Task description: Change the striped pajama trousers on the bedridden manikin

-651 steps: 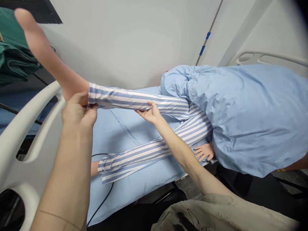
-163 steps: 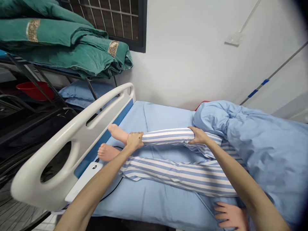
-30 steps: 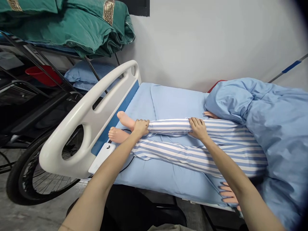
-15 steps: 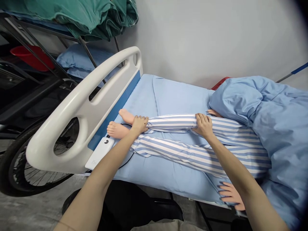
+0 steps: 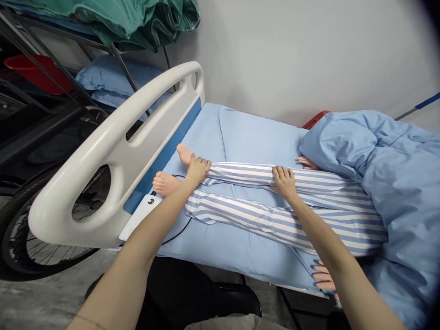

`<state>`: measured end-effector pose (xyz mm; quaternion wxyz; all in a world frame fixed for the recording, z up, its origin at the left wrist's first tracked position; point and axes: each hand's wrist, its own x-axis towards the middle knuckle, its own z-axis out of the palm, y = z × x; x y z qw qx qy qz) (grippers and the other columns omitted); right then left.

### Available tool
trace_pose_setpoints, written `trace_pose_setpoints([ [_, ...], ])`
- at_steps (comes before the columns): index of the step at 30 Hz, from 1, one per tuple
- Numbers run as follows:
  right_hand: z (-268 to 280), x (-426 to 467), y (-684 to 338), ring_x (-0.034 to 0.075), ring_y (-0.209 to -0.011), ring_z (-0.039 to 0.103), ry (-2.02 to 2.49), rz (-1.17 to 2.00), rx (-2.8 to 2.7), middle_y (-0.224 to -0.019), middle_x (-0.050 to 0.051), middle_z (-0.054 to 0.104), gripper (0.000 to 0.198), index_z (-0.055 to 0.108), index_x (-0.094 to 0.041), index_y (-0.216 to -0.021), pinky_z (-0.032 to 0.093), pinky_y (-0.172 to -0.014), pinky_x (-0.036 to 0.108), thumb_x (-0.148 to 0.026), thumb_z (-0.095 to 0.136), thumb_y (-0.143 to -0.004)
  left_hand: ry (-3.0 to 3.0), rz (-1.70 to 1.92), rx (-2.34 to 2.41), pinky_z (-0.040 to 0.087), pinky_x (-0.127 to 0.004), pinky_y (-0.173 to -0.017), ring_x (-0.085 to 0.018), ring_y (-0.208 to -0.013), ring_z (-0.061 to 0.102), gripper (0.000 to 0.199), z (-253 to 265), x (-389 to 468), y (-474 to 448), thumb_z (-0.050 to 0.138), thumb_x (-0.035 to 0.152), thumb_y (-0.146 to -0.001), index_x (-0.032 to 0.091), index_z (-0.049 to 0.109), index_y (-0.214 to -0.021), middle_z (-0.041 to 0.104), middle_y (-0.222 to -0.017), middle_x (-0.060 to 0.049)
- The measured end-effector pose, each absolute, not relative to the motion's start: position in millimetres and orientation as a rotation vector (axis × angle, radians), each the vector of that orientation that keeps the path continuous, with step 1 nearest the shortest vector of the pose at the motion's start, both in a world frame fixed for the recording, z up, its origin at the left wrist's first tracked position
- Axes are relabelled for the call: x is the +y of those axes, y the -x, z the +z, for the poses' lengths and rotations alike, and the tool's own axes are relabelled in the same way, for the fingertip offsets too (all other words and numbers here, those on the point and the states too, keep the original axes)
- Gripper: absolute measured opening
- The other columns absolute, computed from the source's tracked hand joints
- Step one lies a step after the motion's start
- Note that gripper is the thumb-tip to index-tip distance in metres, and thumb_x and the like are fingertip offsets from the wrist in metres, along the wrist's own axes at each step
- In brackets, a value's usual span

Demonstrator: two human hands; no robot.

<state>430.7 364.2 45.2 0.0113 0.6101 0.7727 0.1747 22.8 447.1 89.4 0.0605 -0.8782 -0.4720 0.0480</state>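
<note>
A manikin in blue-and-white striped trousers lies on the bed, its far leg (image 5: 240, 172) and near leg (image 5: 240, 211) stretched toward the footboard. My left hand (image 5: 199, 169) is closed round the far leg at the ankle, just above the bare far foot (image 5: 184, 154). Over the knee of that same leg, my right hand (image 5: 284, 181) is wrapped with its fingers on the far side; the thumb is hidden. The near foot (image 5: 165, 183) rests by the footboard, and my left forearm crosses in front of the near ankle.
A white footboard (image 5: 103, 137) borders the bed's left end, with a white box (image 5: 139, 215) and a black cable by it. A bunched blue quilt (image 5: 405, 183) covers the manikin's upper part. Beyond the footboard are a wheel (image 5: 13, 238), a red basin (image 5: 37, 73) and shelved pillows.
The far foot and ankle have shifted toward the wall with my left hand, widening the gap between the feet. My right hand has slid slightly left at the knee.
</note>
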Motion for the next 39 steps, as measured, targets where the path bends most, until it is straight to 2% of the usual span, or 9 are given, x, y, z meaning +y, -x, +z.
trace_pose_setpoints([
  [6,45.6,361.5,-422.4,0.037,-0.140,0.032,-1.933,0.493,2.329,-0.153,0.022,0.037,0.076,0.031,-0.005,-0.151,0.020,-0.117,0.054,-0.026,0.053,-0.081,2.629,0.018,-1.410,0.021,-0.059,-0.112,-0.033,-0.108,0.058,0.045,82.0,447.6,-22.5,0.044,0.004,-0.083,0.006,0.061,-0.124,0.067,-0.108,-0.020],
  [9,47.8,360.0,-417.8,0.037,-0.140,0.030,-1.949,0.496,2.302,-0.154,0.022,0.036,0.078,0.031,-0.004,-0.150,0.019,-0.118,0.053,-0.028,0.055,-0.080,2.635,-0.141,-1.422,0.024,-0.056,-0.113,-0.033,-0.114,0.056,0.047,77.6,445.3,-19.7,0.039,0.003,-0.084,0.007,0.060,-0.126,0.066,-0.113,-0.021],
  [15,50.2,358.0,-410.9,0.037,-0.141,0.029,-1.994,0.465,2.299,-0.154,0.023,0.035,0.084,0.027,-0.003,-0.150,0.017,-0.117,0.056,-0.030,0.059,-0.076,2.655,-0.617,-1.495,0.034,-0.053,-0.109,-0.035,-0.130,0.046,0.056,78.4,412.9,-8.8,0.051,0.007,-0.079,0.012,0.055,-0.134,0.053,-0.135,-0.023],
  [20,52.9,344.8,-374.7,0.042,-0.138,0.033,-2.220,0.430,2.295,-0.148,0.026,0.042,0.070,0.039,-0.004,-0.143,0.027,-0.111,0.059,-0.033,0.055,-0.081,2.421,-1.044,-1.648,0.044,-0.045,-0.103,-0.031,-0.120,0.052,0.044,58.8,323.2,8.2,0.054,0.012,-0.080,0.011,0.060,-0.124,0.058,-0.126,-0.019],
  [22,56.0,333.4,-347.7,0.039,-0.133,0.040,-2.256,0.304,2.396,-0.143,0.024,0.048,0.060,0.047,-0.007,-0.137,0.033,-0.108,0.055,-0.037,0.051,-0.085,2.284,-1.247,-1.763,0.048,-0.043,-0.098,-0.029,-0.113,0.055,0.039,39.8,278.9,13.9,0.053,0.013,-0.082,0.013,0.060,-0.120,0.060,-0.118,-0.017],
  [26,64.8,306.9,-290.2,0.030,-0.120,0.057,-2.067,-0.245,2.588,-0.129,0.016,0.063,0.051,0.058,-0.013,-0.127,0.042,-0.104,0.041,-0.047,0.041,-0.094,2.035,-1.528,-1.976,0.053,-0.038,-0.088,-0.024,-0.101,0.060,0.034,-7.0,206.7,16.7,0.051,0.010,-0.081,0.015,0.059,-0.113,0.063,-0.105,-0.012],
  [31,74.5,287.5,-237.9,0.031,-0.121,0.058,-1.827,-0.419,2.533,-0.135,0.014,0.060,0.067,0.054,-0.017,-0.134,0.044,-0.099,0.038,-0.064,0.053,-0.087,2.009,-1.465,-1.946,0.053,-0.041,-0.090,-0.026,-0.105,0.061,0.029,-42.0,175.7,15.2,0.048,0.008,-0.083,0.016,0.062,-0.108,0.065,-0.108,-0.012],
  [35,78.6,290.1,-209.0,0.032,-0.115,0.061,-1.779,-0.296,2.373,-0.131,0.015,0.062,0.079,0.046,-0.018,-0.140,0.045,-0.087,0.033,-0.057,0.071,-0.075,2.069,-1.422,-1.953,0.052,-0.045,-0.097,-0.028,-0.115,0.059,0.025,-40.6,173.8,21.3,0.046,0.009,-0.087,0.017,0.066,-0.100,0.066,-0.110,-0.014],
  [39,79.5,295.1,-193.2,0.029,-0.104,0.065,-1.804,-0.282,2.243,-0.120,0.013,0.066,0.077,0.048,-0.018,-0.132,0.043,-0.074,0.029,-0.053,0.076,-0.069,2.099,-1.430,-2.079,0.045,-0.056,-0.104,-0.032,-0.123,0.054,0.026,-28.5,164.8,21.3,0.046,0.009,-0.088,0.022,0.067,-0.094,0.065,-0.120,-0.015],
])
